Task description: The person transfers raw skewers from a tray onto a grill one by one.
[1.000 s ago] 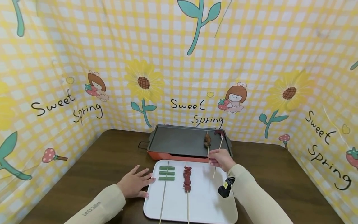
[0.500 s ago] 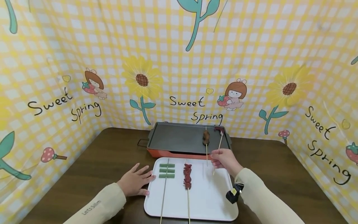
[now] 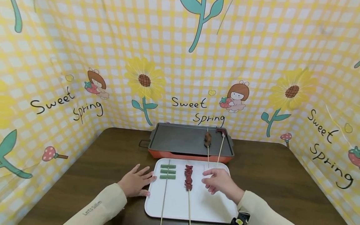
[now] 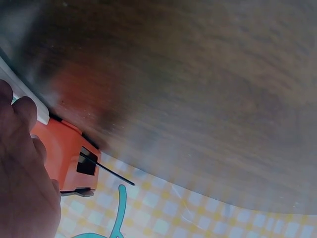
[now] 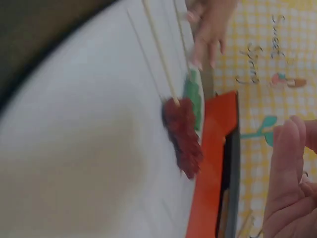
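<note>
My right hand (image 3: 220,183) hovers over the right half of the white tray (image 3: 209,206), fingers loosely bent with nothing between them. A red meat skewer (image 3: 188,178) lies on the tray to its left. Beside that is a skewer of green pieces (image 3: 167,172), its stick reaching toward the front edge. My left hand (image 3: 135,182) rests with spread fingers at the tray's left edge, fingertips touching the rim. A brown meat skewer (image 3: 207,139) and a skewer with a dark red piece (image 3: 221,133) lie on the griddle (image 3: 177,140), their sticks pointing toward me.
The griddle's orange base (image 3: 166,155) stands right behind the tray, and a wire handle (image 3: 143,143) sticks out at its left. Brown wooden table (image 3: 270,175) surrounds both. A yellow checked cloth (image 3: 180,78) hangs behind and at the sides.
The right hand first let go of the brown meat skewer's stick, then moved off the other griddle stick, back toward me over the tray. The left hand has stayed at the tray's edge.
</note>
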`<state>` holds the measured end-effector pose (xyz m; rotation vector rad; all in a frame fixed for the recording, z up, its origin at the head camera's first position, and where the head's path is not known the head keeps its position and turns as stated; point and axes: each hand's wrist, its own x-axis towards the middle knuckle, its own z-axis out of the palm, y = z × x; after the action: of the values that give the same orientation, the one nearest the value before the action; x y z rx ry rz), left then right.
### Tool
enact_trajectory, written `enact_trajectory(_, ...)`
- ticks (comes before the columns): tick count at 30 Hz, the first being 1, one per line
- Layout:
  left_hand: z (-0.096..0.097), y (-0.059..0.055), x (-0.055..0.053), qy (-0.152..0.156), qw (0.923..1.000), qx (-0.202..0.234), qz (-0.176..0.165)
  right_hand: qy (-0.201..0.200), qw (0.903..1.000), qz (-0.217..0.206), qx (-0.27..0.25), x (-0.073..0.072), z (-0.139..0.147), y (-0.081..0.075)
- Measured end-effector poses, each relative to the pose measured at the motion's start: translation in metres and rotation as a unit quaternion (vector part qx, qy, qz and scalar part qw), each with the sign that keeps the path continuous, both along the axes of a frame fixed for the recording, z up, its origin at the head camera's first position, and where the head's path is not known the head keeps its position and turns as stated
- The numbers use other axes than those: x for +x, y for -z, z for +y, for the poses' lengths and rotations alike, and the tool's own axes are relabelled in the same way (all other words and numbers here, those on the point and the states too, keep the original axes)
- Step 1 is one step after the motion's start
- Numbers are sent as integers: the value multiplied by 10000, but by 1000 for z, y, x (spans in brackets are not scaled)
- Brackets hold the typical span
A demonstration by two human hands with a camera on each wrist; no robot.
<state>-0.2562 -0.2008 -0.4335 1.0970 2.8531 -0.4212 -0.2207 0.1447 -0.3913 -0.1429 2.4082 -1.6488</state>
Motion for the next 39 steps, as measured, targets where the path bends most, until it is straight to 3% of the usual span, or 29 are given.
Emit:
enact_trajectory(4,3,-1,-1,43,9999,11,111,-408,9990,-187,-68,11,-5,10)
enact_trajectory(14,5,-4,-2,12,10000,40,37,-925,9928,-747,164,26,-19,34)
enact_trajectory(21,2,-2,-3,37,9999,125,-48,-1018,9831,-1485,-323,29,-28,39)
enact_trajectory(29,0,-5,-1,-30,9990,269,-349,-998,9771,-1853,-296,36,-37,45)
enact_trajectory(34,0,-6,-1,-25,9995,167,-273,-908,9779,-1849,-366,42,-43,44)
enact_trajectory(39,-1,-5,-2,83,9997,146,-173,-920,9842,-1513,-27,48,-49,45)
